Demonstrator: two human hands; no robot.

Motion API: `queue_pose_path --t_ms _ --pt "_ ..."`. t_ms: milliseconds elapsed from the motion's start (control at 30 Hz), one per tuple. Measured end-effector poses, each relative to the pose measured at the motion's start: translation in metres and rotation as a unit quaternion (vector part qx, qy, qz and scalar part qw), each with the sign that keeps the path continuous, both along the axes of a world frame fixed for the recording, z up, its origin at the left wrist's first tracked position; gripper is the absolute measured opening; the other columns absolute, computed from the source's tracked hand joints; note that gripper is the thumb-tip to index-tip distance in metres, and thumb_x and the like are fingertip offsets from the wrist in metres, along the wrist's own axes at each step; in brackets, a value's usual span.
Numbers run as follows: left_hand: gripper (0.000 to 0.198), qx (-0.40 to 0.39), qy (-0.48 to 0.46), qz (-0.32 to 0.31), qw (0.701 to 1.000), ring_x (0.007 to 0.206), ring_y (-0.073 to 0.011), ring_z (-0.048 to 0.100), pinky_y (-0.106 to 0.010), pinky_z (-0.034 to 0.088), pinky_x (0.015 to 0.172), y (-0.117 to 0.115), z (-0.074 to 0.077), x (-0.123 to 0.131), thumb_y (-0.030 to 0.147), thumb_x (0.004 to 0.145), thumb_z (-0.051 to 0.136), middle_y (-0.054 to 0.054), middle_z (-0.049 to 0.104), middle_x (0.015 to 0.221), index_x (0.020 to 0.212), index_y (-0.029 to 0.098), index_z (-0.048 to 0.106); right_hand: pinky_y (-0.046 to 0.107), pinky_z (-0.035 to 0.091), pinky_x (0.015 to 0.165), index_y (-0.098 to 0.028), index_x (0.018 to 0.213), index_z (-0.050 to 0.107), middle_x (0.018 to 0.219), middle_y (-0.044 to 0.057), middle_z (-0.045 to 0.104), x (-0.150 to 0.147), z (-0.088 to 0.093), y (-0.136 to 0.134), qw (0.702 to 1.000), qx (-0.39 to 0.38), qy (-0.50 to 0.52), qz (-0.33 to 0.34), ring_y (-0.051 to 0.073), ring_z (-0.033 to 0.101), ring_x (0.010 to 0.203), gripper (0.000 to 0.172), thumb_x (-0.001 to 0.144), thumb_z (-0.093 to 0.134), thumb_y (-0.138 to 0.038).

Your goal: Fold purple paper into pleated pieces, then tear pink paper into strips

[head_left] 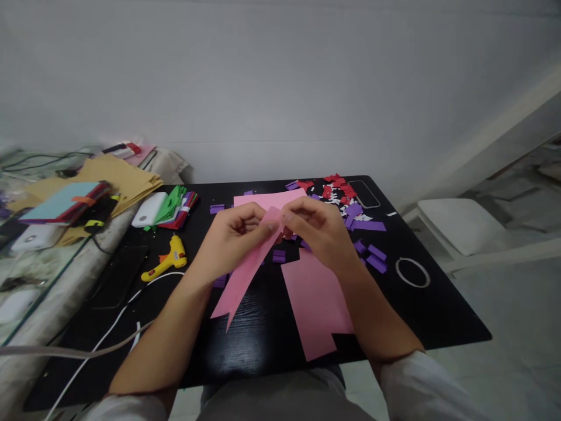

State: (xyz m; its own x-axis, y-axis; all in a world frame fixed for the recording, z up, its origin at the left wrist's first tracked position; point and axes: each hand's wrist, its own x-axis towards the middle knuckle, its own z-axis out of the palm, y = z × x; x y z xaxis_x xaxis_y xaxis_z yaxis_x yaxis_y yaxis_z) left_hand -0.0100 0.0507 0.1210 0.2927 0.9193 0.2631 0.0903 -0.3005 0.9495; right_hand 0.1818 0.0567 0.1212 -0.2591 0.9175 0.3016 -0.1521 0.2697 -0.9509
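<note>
A long pink paper strip (249, 272) slants down to the left above the black table, its lower end notched into two points. My left hand (239, 237) pinches the strip near its upper end between thumb and fingers. Close beside it, my right hand (318, 231) is closed on the same upper end, fingertips nearly touching those of my left. Under my right hand and forearm lies a larger pink sheet (313, 304) with a cut-out corner. Another pink sheet (272, 199) lies behind both hands, partly covered by them.
Purple folded pieces (377, 258) and red scraps (339, 184) lie on the black table (438, 316). A yellow glue gun (169, 259), white cable (109, 327), dark phone (118, 275) and coloured paper stack (175, 207) are left; a ring (412, 272) is right.
</note>
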Motion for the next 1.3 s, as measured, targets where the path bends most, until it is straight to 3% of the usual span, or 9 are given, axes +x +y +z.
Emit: queue_pose_path --t_ms 200,467,667,767,867,1000,1067,1167,1300 --pt "0.022 -0.026 0.031 -0.009 0.999 0.067 -0.0131 0.07 -0.021 0.052 0.059 -0.001 0.001 0.001 0.038 0.093 0.076 -0.003 0.078 0.079 0.085 0.017 0.072 0.027 0.056 0.059 -0.02 0.079 0.073 0.067 -0.002 0.066 -0.001 -0.003 0.001 0.999 0.024 -0.019 -0.04 0.012 0.062 0.06 0.027 0.084 0.085 -0.044" --pt "0.028 -0.084 0.105 -0.069 0.989 0.06 -0.0146 0.071 -0.02 0.051 0.052 0.006 0.013 -0.032 0.04 0.091 0.077 -0.005 0.077 0.07 0.076 0.017 0.07 0.031 0.059 0.065 -0.022 0.085 0.072 0.067 -0.001 0.066 0.025 -0.001 0.014 0.979 0.049 0.001 -0.198 0.014 0.065 0.063 0.019 0.094 0.076 -0.039" --pt "0.018 -0.031 -0.009 0.101 0.994 0.054 -0.0126 0.068 -0.021 0.057 0.054 0.016 0.014 -0.055 0.03 0.079 0.088 -0.002 0.073 0.062 0.075 0.018 0.075 0.031 0.061 0.069 -0.022 0.087 0.072 0.07 -0.001 0.068 0.035 -0.005 0.024 0.975 0.035 0.049 -0.214 0.014 0.066 0.063 0.018 0.093 0.077 -0.038" --pt "0.016 0.014 -0.148 0.19 0.97 0.053 -0.0106 0.065 -0.021 0.057 0.052 0.021 0.013 -0.053 0.027 0.075 0.091 0.0 0.071 0.064 0.077 0.02 0.076 0.03 0.061 0.068 -0.022 0.083 0.071 0.069 0.0 0.069 0.037 -0.001 0.022 0.983 0.02 0.019 -0.181 0.014 0.067 0.064 0.02 0.091 0.078 -0.039" --pt "0.017 0.05 -0.218 0.221 0.949 0.055 -0.0082 0.062 -0.02 0.057 0.053 0.025 0.012 -0.05 0.028 0.077 0.089 0.004 0.067 0.064 0.074 0.023 0.073 0.028 0.055 0.061 -0.02 0.078 0.069 0.067 0.0 0.068 0.042 0.005 0.017 0.995 0.006 -0.092 -0.04 0.014 0.065 0.062 0.026 0.089 0.079 -0.042" --pt "0.016 0.062 -0.221 0.206 0.951 0.053 -0.0065 0.06 -0.019 0.054 0.053 0.023 0.01 -0.043 0.028 0.079 0.088 0.004 0.067 0.064 0.076 0.021 0.074 0.024 0.042 0.053 -0.02 0.07 0.064 0.065 -0.004 0.061 0.044 0.006 0.012 0.936 0.03 -0.299 0.184 0.011 0.054 0.059 0.034 0.085 0.083 -0.044" --pt "0.015 0.049 -0.174 0.187 0.966 0.052 -0.0072 0.061 -0.019 0.053 0.053 0.02 0.007 -0.036 0.028 0.079 0.087 0.003 0.068 0.064 0.078 0.019 0.075 0.025 0.047 0.059 -0.02 0.076 0.068 0.072 -0.003 0.065 0.036 0.003 0.011 0.934 0.038 -0.296 0.199 0.012 0.057 0.065 0.031 0.082 0.087 -0.045" --pt "0.016 0.028 -0.083 0.155 0.984 0.053 -0.0092 0.064 -0.02 0.054 0.055 0.014 0.003 -0.023 0.029 0.08 0.088 0.002 0.07 0.062 0.079 0.018 0.076 0.029 0.057 0.077 -0.021 0.097 0.074 0.096 0.003 0.076 0.016 -0.003 0.009 0.979 0.002 -0.159 0.128 0.016 0.07 0.084 0.027 0.09 0.078 -0.047" --pt "0.02 0.007 -0.049 0.114 0.992 0.054 -0.0121 0.068 -0.023 0.057 0.056 0.006 0.0 -0.006 0.033 0.077 0.091 0.001 0.073 0.064 0.081 0.018 0.078 0.03 0.056 0.074 -0.02 0.085 0.071 0.086 0.002 0.074 -0.002 -0.007 0.005 0.992 -0.015 -0.09 0.085 0.016 0.07 0.082 0.031 0.09 0.077 -0.05"
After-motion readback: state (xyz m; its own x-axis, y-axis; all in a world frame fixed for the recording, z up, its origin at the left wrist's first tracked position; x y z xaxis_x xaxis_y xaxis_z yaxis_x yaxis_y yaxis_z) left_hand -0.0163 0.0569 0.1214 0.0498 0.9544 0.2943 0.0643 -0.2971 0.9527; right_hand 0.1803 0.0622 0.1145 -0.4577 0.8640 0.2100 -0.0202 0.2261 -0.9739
